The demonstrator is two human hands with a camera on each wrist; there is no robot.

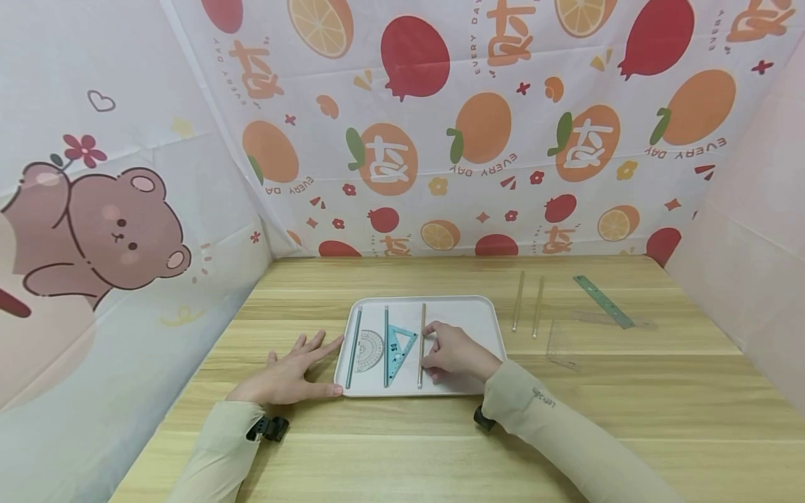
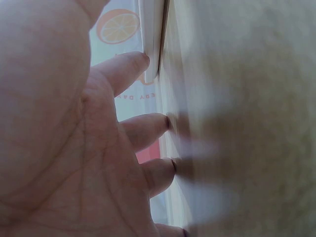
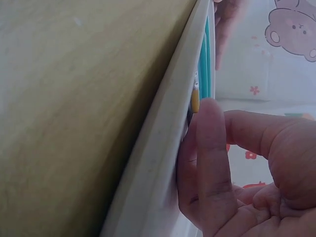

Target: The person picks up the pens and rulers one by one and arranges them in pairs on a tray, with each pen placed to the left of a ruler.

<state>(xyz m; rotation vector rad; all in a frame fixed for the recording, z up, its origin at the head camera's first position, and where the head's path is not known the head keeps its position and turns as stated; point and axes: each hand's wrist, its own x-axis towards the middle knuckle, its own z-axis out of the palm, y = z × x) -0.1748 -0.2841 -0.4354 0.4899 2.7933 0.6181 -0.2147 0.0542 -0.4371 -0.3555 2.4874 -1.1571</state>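
A white tray (image 1: 462,314) holds two teal pencils, the left one (image 1: 354,349) and the middle one (image 1: 386,349). A clear protractor (image 1: 370,351) lies between them, and a blue set square (image 1: 399,349) is right of the middle pencil. My right hand (image 1: 458,351) has its thumb and curled fingers at a wooden pencil (image 1: 421,349) in the tray, pinching it along its right side. In the right wrist view, the thumb (image 3: 212,148) covers part of that pencil. My left hand (image 1: 289,374) is spread, its index fingertip and thumb touching the tray's left edge.
On the table right of the tray lie two wooden pencils, one (image 1: 518,302) beside the other (image 1: 538,307). Further right are a green ruler (image 1: 604,302), a clear ruler (image 1: 594,318) and a clear set square (image 1: 562,356). A printed cloth (image 1: 465,209) hangs behind.
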